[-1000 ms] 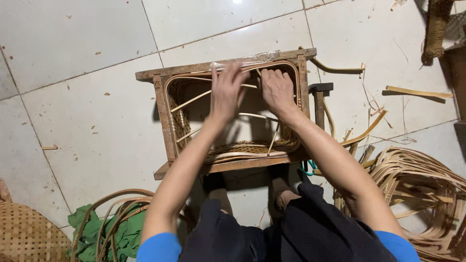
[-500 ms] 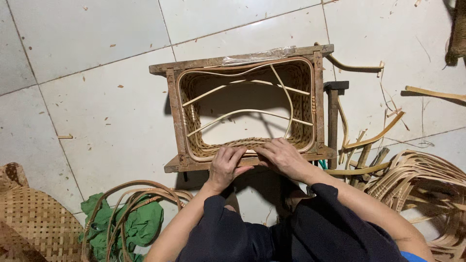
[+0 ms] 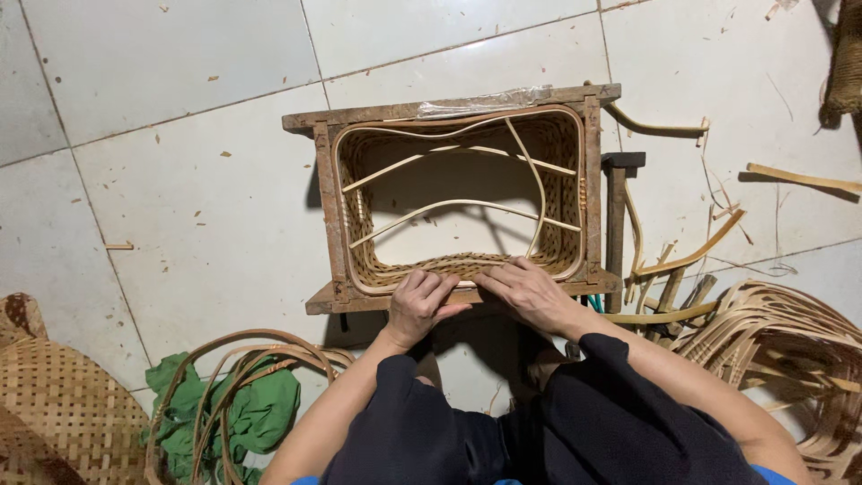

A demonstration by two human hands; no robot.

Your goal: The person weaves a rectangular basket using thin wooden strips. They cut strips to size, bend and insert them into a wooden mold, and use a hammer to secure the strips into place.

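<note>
A rectangular wooden frame [image 3: 325,189] lies on the tiled floor with a woven rattan basket [image 3: 561,153] set inside it. Thin pale cane strips [image 3: 449,206] arch across the basket's hollow. My left hand [image 3: 420,305] rests on the near rail of the frame, fingers curled over the basket's woven rim. My right hand [image 3: 530,292] lies flat beside it on the same near rim, fingers pointing left and touching the weave. Neither hand holds a loose thing. My knees in dark trousers are below the frame.
A hammer [image 3: 618,207] lies along the frame's right side. Loose cane strips [image 3: 691,251] and a coil of split cane [image 3: 790,350] are at the right. Cane hoops [image 3: 242,359] over green cloth [image 3: 260,409] and a woven mat [image 3: 54,413] lie at the lower left.
Both hands have come back from the far rim to the near rim of the basket. Since half a second ago they have barely moved.
</note>
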